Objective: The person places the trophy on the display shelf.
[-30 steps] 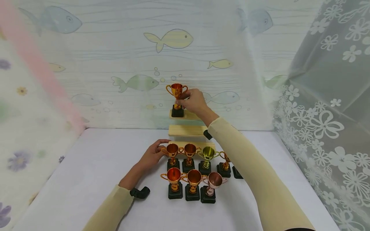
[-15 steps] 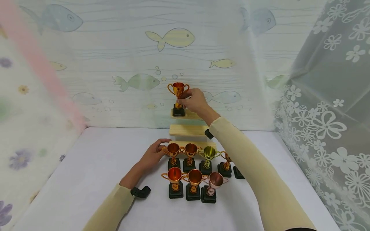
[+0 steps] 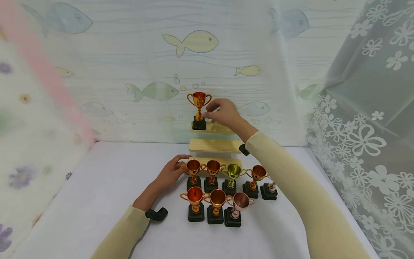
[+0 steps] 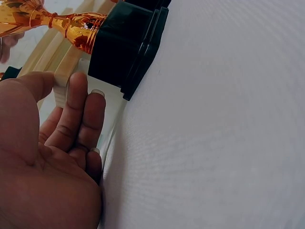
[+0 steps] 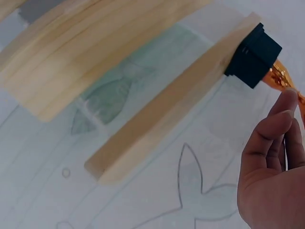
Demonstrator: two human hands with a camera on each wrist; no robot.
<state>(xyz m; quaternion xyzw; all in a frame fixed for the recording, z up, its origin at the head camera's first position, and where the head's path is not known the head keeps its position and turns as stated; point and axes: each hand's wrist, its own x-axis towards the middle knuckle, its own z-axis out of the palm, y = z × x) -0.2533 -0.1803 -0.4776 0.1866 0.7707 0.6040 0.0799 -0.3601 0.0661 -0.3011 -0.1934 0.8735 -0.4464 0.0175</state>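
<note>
An orange-gold trophy cup (image 3: pixel 199 99) with a black base stands upright at the left end of the top step (image 3: pixel 221 128) of a wooden three-step display stand. Just right of its stem is my right hand (image 3: pixel 225 114), thumb and fingertips parted from the stem. In the right wrist view the trophy's base (image 5: pixel 257 55) sits on the wooden bar, my fingers (image 5: pixel 286 107) close by the stem. My left hand (image 3: pixel 168 175) holds the left end of the bottom step; the left wrist view shows thumb and fingers pinching the wood (image 4: pixel 69 67).
In front of the stand are two rows of trophies: several behind, including a green-gold one (image 3: pixel 233 171), and three nearer, with a rose one (image 3: pixel 240 201) at the right. The middle step (image 3: pixel 215 145) is bare. A fish-patterned curtain (image 3: pixel 145 118) hangs behind the white table (image 3: pixel 113 187).
My right hand has let go of the trophy's stem and moved slightly right. The trophy stays on the top step. The left hand keeps its hold on the bottom step.
</note>
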